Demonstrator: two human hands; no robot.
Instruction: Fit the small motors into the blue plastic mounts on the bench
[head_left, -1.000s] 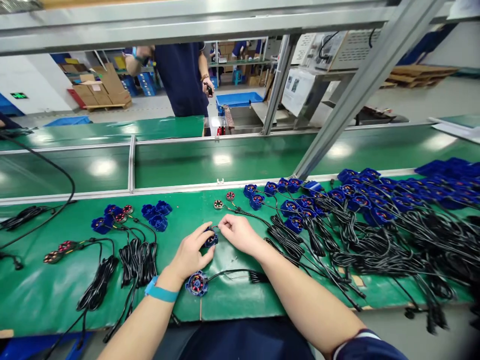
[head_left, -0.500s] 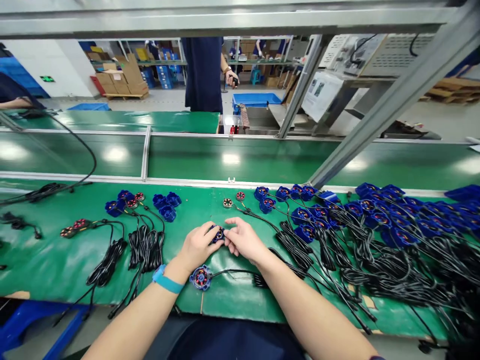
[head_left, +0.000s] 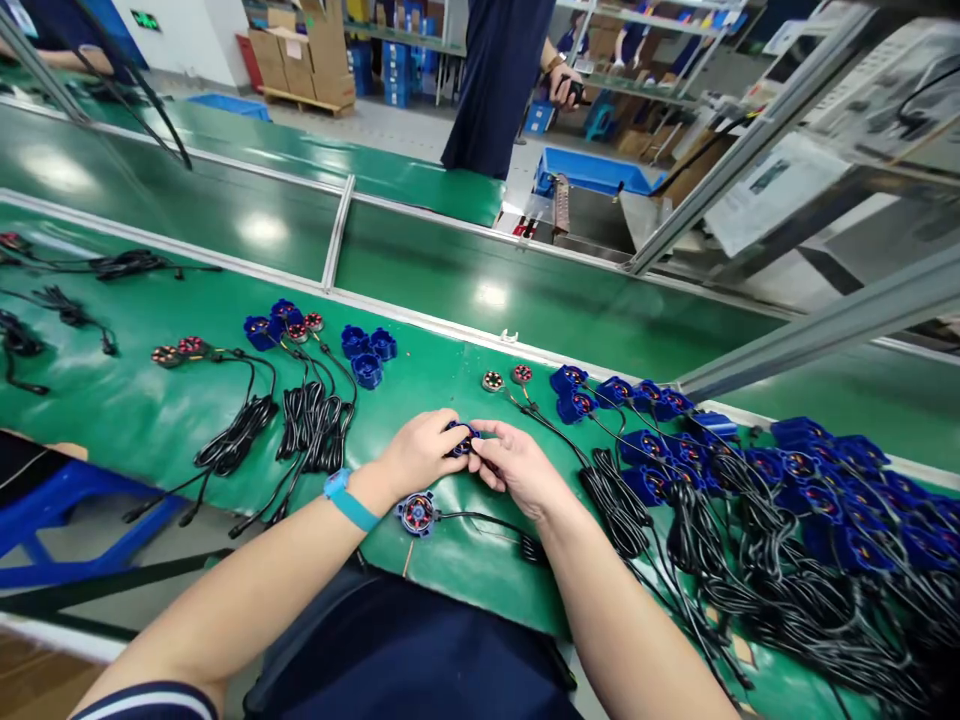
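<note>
Head — left hand [head_left: 418,456], right hand [head_left: 519,466] — one housing [head_left: 458,437]

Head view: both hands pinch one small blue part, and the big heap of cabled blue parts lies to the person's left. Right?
Not quite. The head view shows the heap on the person's right. The left hand and right hand do pinch one small blue part.

On the bench [head_left: 150,420] we see three blue housings [head_left: 367,350] and coiled black cables [head_left: 311,430] left of our left hand [head_left: 420,455], and a heap of corded blue parts [head_left: 787,490] right of our right hand [head_left: 521,468].
</note>
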